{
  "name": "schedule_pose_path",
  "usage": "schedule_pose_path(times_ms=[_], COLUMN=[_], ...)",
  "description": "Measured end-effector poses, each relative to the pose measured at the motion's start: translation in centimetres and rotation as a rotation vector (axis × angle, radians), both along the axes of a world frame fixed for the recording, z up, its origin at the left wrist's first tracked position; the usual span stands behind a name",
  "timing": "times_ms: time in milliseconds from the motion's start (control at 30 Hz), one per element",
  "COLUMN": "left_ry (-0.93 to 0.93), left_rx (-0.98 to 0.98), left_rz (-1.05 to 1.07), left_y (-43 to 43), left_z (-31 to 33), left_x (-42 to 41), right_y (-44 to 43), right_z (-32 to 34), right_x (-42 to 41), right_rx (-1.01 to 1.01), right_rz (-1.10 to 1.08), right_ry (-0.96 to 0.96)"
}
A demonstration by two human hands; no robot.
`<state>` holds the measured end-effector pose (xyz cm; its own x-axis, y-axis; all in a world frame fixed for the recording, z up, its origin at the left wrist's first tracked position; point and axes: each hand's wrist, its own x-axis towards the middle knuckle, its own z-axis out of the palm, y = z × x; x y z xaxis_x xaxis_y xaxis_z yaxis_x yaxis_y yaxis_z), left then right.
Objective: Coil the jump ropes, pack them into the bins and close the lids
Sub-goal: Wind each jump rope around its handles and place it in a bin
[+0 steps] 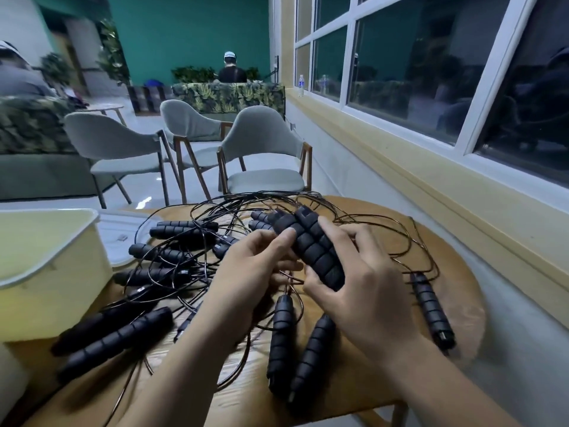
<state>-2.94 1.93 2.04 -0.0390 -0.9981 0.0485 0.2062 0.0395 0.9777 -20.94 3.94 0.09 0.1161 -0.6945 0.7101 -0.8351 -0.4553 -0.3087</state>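
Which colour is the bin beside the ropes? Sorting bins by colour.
Pale yellow bin, seen in the head view.

Both my bare forearms reach in from the bottom edge and meet mid-frame. My left hand (255,260) is curled, thumb pressed forward against the pair of handles (311,245). My right hand (363,282) cups them from the right, fingers (337,234) arched over, thumb underneath.
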Motion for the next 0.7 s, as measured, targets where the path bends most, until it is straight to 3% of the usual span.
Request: schedule_pose_path(times_ms=[100,267,700], left_ry=[0.111,0.061,0.025], left_rx=[0.027,0.010,-0.009], left_rz=[-0.044,-0.070,-0.113], left_y=[0.1,0.2,0.5], left_z=[0.2,-0.1,-0.6], left_x=[0.5,1.3,1.5], right_y=[0.2,0.5,0.4], right_z=[-0.1,0.3,0.4], right_x=[0.9,1.6,1.9], right_rx=[0.007,0.163,0.207], right_rz=[0.057,0.155,0.157], right_ry=[-0.047,-0.370,-0.443])
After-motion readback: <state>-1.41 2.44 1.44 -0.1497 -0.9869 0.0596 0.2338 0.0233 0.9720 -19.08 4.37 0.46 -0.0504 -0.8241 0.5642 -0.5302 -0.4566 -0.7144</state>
